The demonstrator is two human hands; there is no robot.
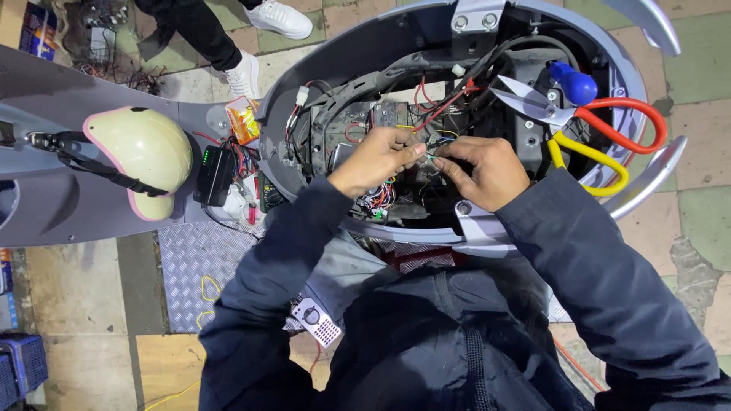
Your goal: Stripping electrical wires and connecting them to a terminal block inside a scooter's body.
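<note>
The person leans over an open grey scooter body [304, 84]. Both hands are inside the big hole in its middle. The left hand [375, 158] has its fingers pressed together, pinching some thin wires [429, 150]. The right hand [481, 169] pinches the same thin wires from the other side. The fingertips of the two hands almost touch. The wires sit in the middle of the hole, a little nearer the edge close to the person.

The hole is crowded. Black cables and red wires run all around the hands, so there is little room to move. A bunch of coloured wires [378, 199] hangs just under the left hand.

Big scissors [563, 114] with one red handle and one yellow handle lie at the right edge of the hole, near the right hand but not touching it. A blue knob [572, 82] sits just above them.

On the left, a cream helmet [138, 158] rests on another grey part. A black box [215, 173] with green lights lies between the helmet and the scooter's left edge. Another person's white shoes [245, 74] stand on the tiled floor [704, 76] at the top.
</note>
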